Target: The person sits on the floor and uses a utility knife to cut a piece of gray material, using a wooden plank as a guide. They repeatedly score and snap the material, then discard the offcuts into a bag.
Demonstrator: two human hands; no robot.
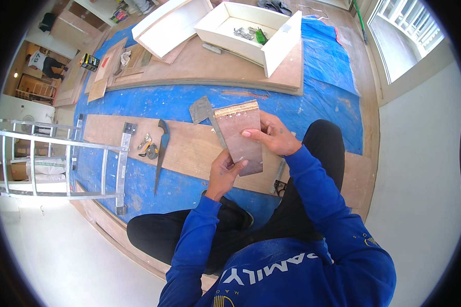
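Note:
A short piece of plywood [243, 140] with a reddish-brown face and a pale layered edge is held up over my crossed legs. My left hand [224, 173] grips its lower left side, thumb on the face. On its upper right side is my right hand [276, 134], with the thumb across the front and the other fingers hidden behind. A grey flat piece [201, 110] shows behind the plywood's left edge; I cannot tell if it is touched. To the left lie a handsaw [163, 148], a tape measure [152, 151] and a small metal tool [145, 140] on a long wooden board [189, 146].
An aluminium ladder [61, 138] lies at the left. Stacked wood panels [215, 69] carry a white drawer box [241, 23] and another white box [171, 28] on the blue tarp [322, 66]. A square-like tool [279, 187] is by my right knee. Another person [47, 62] bends at far left.

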